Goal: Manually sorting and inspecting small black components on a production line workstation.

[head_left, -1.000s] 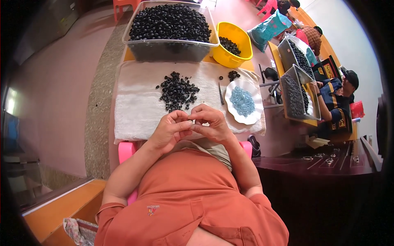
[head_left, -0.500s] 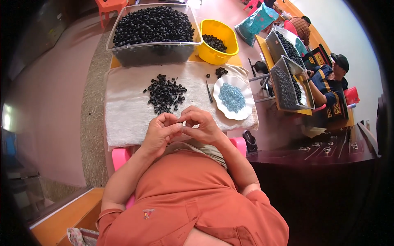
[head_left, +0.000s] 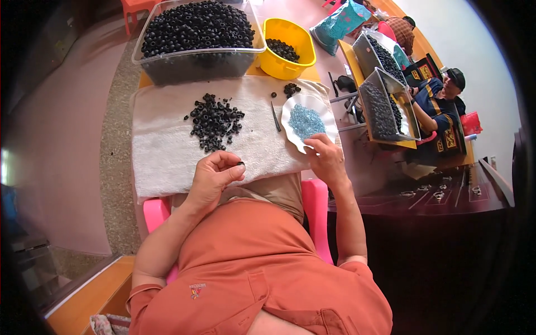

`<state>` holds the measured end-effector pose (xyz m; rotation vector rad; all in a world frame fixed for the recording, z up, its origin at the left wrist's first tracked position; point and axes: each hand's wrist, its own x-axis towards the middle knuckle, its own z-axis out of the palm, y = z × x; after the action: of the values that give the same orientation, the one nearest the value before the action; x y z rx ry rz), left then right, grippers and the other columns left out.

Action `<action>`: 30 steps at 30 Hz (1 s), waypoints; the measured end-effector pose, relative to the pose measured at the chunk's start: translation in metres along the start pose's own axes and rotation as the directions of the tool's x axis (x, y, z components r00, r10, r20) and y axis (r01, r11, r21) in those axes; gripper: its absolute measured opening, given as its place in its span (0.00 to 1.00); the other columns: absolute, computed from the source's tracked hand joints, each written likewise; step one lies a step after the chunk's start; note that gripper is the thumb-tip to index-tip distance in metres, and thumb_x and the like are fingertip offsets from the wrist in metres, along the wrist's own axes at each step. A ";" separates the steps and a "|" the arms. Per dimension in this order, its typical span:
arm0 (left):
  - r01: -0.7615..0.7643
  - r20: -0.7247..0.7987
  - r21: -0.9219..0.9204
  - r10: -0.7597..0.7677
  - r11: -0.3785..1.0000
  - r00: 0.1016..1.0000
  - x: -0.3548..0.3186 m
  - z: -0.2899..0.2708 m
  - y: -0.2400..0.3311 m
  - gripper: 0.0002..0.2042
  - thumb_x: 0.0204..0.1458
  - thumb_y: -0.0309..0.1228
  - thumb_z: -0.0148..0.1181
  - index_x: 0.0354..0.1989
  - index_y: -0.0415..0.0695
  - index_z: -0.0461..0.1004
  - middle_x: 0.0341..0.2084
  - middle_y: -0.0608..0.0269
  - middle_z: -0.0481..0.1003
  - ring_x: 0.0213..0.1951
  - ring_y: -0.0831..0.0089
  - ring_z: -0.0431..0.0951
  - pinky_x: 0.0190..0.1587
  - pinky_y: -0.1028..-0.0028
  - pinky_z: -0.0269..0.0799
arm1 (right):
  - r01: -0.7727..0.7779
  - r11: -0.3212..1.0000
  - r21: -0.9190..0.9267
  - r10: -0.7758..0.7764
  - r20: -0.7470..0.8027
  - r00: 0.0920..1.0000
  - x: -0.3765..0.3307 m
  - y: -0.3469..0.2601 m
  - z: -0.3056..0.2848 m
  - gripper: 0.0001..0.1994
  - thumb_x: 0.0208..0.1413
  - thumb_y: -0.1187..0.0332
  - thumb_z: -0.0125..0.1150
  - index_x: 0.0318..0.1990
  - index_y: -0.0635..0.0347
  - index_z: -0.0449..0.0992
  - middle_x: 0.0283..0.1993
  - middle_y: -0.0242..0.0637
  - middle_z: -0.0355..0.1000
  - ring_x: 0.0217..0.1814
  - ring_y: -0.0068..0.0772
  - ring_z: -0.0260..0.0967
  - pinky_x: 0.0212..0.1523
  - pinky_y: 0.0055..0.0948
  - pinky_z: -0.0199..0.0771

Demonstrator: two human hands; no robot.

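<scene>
Between the thumb and forefinger of my left hand (head_left: pixel 215 174) is a small black ring-shaped piece (head_left: pixel 241 163), held above the near edge of the white cloth (head_left: pixel 162 167). Just beyond that hand lies a loose pile of similar black ring-shaped pieces (head_left: pixel 215 123). My right hand (head_left: pixel 326 158) is at the near rim of a white scalloped plate (head_left: pixel 290 134), fingers drawn together in a pinch; what they hold, if anything, is hidden. Small clear bluish pieces (head_left: pixel 306 121) are heaped on the plate. Dark tweezers (head_left: pixel 276 116) lie left of it.
Behind the cloth stand a large clear bin (head_left: pixel 198 62) full of black pieces and a yellow tub (head_left: pixel 287 66) holding more. A few black pieces (head_left: pixel 291 89) sit near the plate. Another person (head_left: pixel 438 103) sits at a table with bins (head_left: pixel 382 111) on the right.
My right hand has left my left hand and moved right to the plate. My left hand still pinches the black piece. The view has shifted slightly.
</scene>
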<state>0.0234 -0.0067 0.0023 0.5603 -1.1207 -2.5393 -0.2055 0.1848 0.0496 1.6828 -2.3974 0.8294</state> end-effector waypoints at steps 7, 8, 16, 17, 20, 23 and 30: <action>-0.004 -0.007 0.013 0.004 1.000 1.000 0.001 -0.001 -0.004 0.08 0.51 0.21 0.65 0.38 0.40 0.74 0.31 0.65 0.77 0.31 0.81 0.77 0.37 0.80 0.77 | -0.159 0.954 -0.255 0.177 0.049 0.983 -0.013 0.015 -0.014 0.09 0.53 0.71 0.61 0.41 0.61 0.79 0.43 0.41 0.74 0.46 0.47 0.72 0.45 0.40 0.72; 0.001 -0.005 0.017 -0.001 1.000 1.000 0.001 -0.001 -0.004 0.08 0.51 0.21 0.65 0.38 0.40 0.74 0.31 0.65 0.77 0.31 0.81 0.77 0.36 0.80 0.77 | -0.141 0.953 -0.270 0.163 0.061 0.985 -0.014 0.017 -0.015 0.11 0.52 0.68 0.62 0.42 0.62 0.79 0.43 0.41 0.74 0.47 0.47 0.71 0.46 0.40 0.72; 0.013 -0.013 0.015 -0.013 1.000 1.000 0.001 0.001 -0.004 0.08 0.51 0.21 0.65 0.38 0.40 0.74 0.30 0.65 0.77 0.30 0.81 0.77 0.36 0.81 0.76 | -0.054 0.929 -0.366 0.123 0.167 0.978 -0.015 0.014 -0.017 0.18 0.49 0.59 0.68 0.43 0.63 0.78 0.43 0.39 0.73 0.47 0.47 0.69 0.48 0.41 0.70; 0.013 -0.014 0.016 -0.012 1.000 1.000 0.001 0.001 -0.004 0.08 0.51 0.21 0.65 0.38 0.40 0.74 0.30 0.65 0.77 0.30 0.81 0.77 0.36 0.81 0.76 | -0.063 0.931 -0.358 0.127 0.158 0.979 -0.015 0.013 -0.016 0.18 0.48 0.60 0.68 0.43 0.63 0.78 0.43 0.39 0.73 0.47 0.46 0.69 0.48 0.41 0.70; 0.014 -0.012 0.011 -0.014 1.000 1.000 0.000 0.001 -0.003 0.08 0.51 0.21 0.65 0.38 0.40 0.74 0.30 0.65 0.77 0.30 0.81 0.77 0.35 0.81 0.76 | -0.069 0.939 -0.337 0.123 0.141 0.982 -0.016 0.017 -0.014 0.18 0.46 0.63 0.70 0.43 0.62 0.78 0.43 0.39 0.72 0.47 0.46 0.69 0.48 0.41 0.70; 0.012 -0.013 0.012 -0.011 1.000 1.000 0.000 0.002 -0.003 0.08 0.51 0.21 0.65 0.38 0.40 0.74 0.30 0.66 0.77 0.30 0.82 0.77 0.35 0.81 0.76 | -0.069 0.945 -0.319 0.112 0.118 0.987 -0.018 0.020 -0.010 0.18 0.44 0.66 0.70 0.43 0.62 0.78 0.43 0.38 0.72 0.47 0.45 0.69 0.48 0.41 0.70; 0.007 -0.024 0.033 -0.006 0.999 1.000 0.000 0.002 -0.002 0.07 0.51 0.21 0.65 0.37 0.40 0.75 0.29 0.66 0.77 0.29 0.82 0.76 0.35 0.82 0.76 | -0.060 0.949 -0.311 0.097 0.105 0.990 -0.017 0.023 -0.007 0.17 0.41 0.68 0.71 0.42 0.61 0.78 0.43 0.37 0.73 0.47 0.44 0.69 0.48 0.39 0.71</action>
<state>0.0219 -0.0040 0.0022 0.6017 -1.1567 -2.5171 -0.2207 0.2076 0.0403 1.5626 -2.5249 0.3447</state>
